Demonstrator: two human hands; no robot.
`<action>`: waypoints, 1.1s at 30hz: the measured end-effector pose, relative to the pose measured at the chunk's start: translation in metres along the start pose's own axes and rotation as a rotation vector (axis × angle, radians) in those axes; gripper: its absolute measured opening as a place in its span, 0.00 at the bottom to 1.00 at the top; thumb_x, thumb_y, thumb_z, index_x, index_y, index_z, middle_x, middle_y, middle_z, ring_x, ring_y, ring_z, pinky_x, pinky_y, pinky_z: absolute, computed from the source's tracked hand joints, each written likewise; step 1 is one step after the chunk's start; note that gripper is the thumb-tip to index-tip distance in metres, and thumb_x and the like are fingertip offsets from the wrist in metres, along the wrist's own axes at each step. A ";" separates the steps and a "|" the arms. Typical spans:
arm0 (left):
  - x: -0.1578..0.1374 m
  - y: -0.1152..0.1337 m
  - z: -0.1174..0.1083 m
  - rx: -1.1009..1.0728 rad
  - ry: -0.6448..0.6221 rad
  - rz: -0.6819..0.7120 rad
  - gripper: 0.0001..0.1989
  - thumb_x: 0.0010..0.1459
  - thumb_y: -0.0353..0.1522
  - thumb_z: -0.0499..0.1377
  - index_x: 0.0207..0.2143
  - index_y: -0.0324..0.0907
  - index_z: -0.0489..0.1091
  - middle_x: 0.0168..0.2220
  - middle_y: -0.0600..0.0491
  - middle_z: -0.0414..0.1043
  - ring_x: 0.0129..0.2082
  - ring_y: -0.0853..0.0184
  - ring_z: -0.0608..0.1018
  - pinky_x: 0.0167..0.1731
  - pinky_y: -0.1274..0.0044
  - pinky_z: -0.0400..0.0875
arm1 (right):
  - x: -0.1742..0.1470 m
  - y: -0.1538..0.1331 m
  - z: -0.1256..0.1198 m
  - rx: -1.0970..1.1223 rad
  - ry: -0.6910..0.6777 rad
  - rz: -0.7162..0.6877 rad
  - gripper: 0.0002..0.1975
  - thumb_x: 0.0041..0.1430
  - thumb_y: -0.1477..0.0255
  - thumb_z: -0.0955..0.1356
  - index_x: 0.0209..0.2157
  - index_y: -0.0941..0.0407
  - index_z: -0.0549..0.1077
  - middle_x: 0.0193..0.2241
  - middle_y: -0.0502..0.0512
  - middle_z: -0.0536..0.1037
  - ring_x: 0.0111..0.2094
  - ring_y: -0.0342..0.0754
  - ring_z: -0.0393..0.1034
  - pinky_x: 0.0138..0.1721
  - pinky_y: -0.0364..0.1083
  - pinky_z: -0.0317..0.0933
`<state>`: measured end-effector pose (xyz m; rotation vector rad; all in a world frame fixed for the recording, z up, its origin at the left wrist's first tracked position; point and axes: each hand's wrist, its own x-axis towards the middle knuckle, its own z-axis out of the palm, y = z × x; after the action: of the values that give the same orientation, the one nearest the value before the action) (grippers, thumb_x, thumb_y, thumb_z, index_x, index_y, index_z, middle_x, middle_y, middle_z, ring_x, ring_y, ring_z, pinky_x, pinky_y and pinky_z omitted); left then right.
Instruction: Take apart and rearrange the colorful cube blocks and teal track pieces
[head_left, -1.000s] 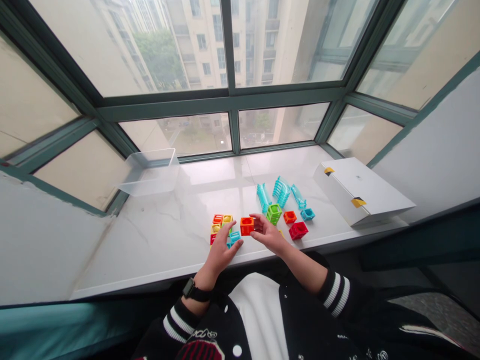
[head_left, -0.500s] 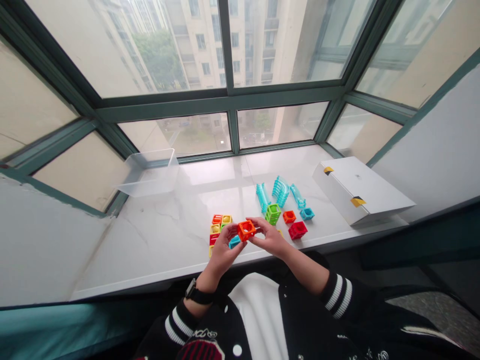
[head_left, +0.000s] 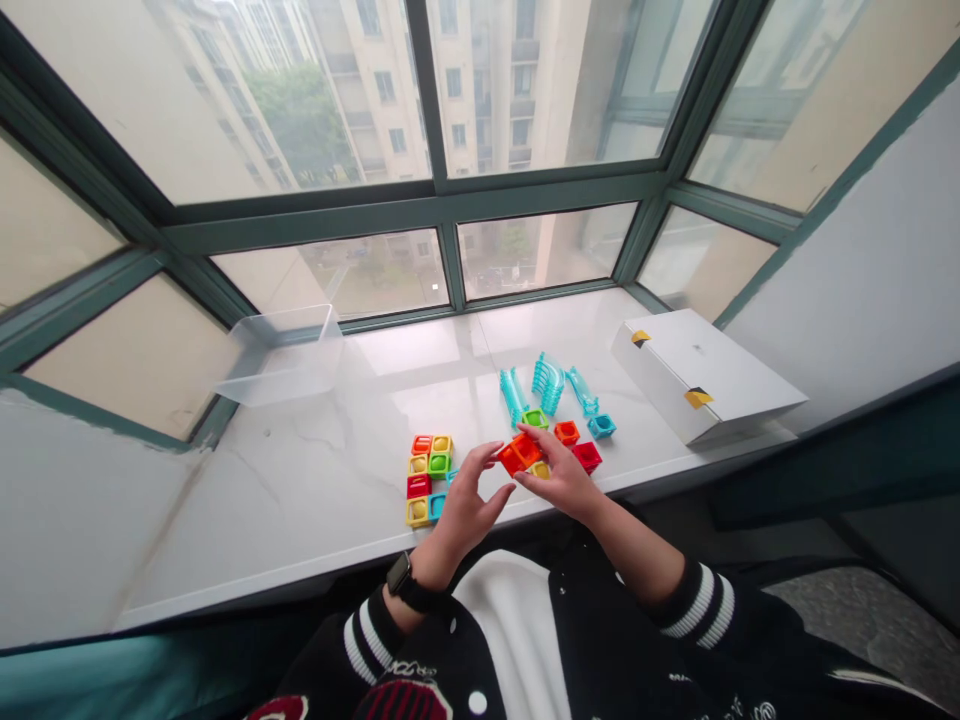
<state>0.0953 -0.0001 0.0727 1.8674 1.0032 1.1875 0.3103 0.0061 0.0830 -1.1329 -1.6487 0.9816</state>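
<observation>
An orange toy block [head_left: 519, 455] with open sides is gripped by my right hand [head_left: 564, 478], thumb below and fingers above. My left hand [head_left: 466, 508] is open just left of it; its index fingertip comes close to the block, and I cannot tell if it touches. Beside my left hand, red, yellow, green and blue blocks form a two-column group [head_left: 418, 487], partly hidden by the hand. Near my right hand lie a yellow block [head_left: 539, 469], a green block [head_left: 535, 419], another orange block [head_left: 566, 432], a red block [head_left: 587, 458] and a blue block [head_left: 601, 426].
Clear blue track pieces [head_left: 549, 382] lie behind the loose blocks. A see-through plastic bin [head_left: 289, 375] stands at the back left of the white sill [head_left: 300, 480]. On the right is a white box [head_left: 712, 370] with yellow-black tabs. Green-framed windows enclose the back.
The orange block has moved right and tilted in my right hand. My left hand has let go and opened. The view has shifted slightly, showing more of the left block group.
</observation>
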 end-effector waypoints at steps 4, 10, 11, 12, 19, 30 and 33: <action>0.004 -0.001 0.016 -0.132 -0.126 -0.100 0.26 0.67 0.37 0.63 0.65 0.48 0.65 0.61 0.43 0.72 0.57 0.56 0.78 0.59 0.60 0.75 | -0.007 0.018 -0.046 -0.010 0.165 0.030 0.34 0.63 0.60 0.74 0.68 0.47 0.65 0.62 0.60 0.72 0.59 0.59 0.71 0.60 0.57 0.69; 0.021 -0.013 0.050 -0.558 -0.277 -0.491 0.29 0.62 0.45 0.68 0.61 0.43 0.70 0.61 0.38 0.73 0.61 0.51 0.76 0.63 0.57 0.69 | 0.006 0.054 -0.117 -0.243 0.346 0.129 0.28 0.60 0.59 0.74 0.60 0.47 0.72 0.57 0.57 0.75 0.53 0.56 0.75 0.54 0.56 0.72; 0.025 -0.014 0.057 -0.631 -0.286 -0.561 0.30 0.61 0.45 0.69 0.61 0.43 0.70 0.62 0.38 0.72 0.61 0.50 0.76 0.63 0.57 0.69 | 0.011 0.059 -0.124 -0.296 0.322 0.153 0.27 0.59 0.59 0.75 0.59 0.47 0.73 0.56 0.57 0.75 0.53 0.57 0.75 0.53 0.56 0.72; 0.029 -0.016 0.064 -0.690 -0.294 -0.627 0.31 0.60 0.44 0.69 0.62 0.42 0.70 0.64 0.37 0.71 0.61 0.50 0.75 0.62 0.58 0.69 | 0.016 0.064 -0.129 -0.345 0.289 0.177 0.26 0.58 0.60 0.75 0.57 0.48 0.74 0.55 0.57 0.76 0.53 0.57 0.74 0.53 0.56 0.72; 0.054 -0.016 0.103 -0.688 -0.327 -0.817 0.31 0.61 0.38 0.66 0.65 0.45 0.67 0.73 0.42 0.56 0.48 0.63 0.79 0.36 0.77 0.75 | 0.048 0.081 -0.128 -0.577 0.042 0.253 0.29 0.56 0.71 0.74 0.60 0.51 0.72 0.54 0.59 0.75 0.55 0.55 0.73 0.58 0.52 0.66; 0.071 -0.033 0.139 -0.593 -0.352 -0.905 0.35 0.58 0.35 0.57 0.69 0.46 0.62 0.64 0.43 0.70 0.38 0.67 0.80 0.19 0.83 0.63 | 0.070 0.090 -0.101 -0.777 -0.220 0.471 0.28 0.54 0.67 0.77 0.57 0.50 0.76 0.53 0.58 0.74 0.50 0.54 0.73 0.50 0.46 0.64; 0.070 -0.033 0.142 -0.647 -0.319 -0.898 0.35 0.58 0.36 0.57 0.69 0.47 0.61 0.64 0.44 0.70 0.36 0.68 0.81 0.19 0.83 0.63 | 0.071 0.092 -0.102 -0.753 -0.235 0.479 0.28 0.57 0.62 0.76 0.59 0.50 0.75 0.55 0.60 0.75 0.52 0.55 0.73 0.53 0.48 0.64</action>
<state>0.2392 0.0554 0.0242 0.8739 0.9507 0.5340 0.4168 0.1112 0.0445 -2.0479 -2.0634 0.8052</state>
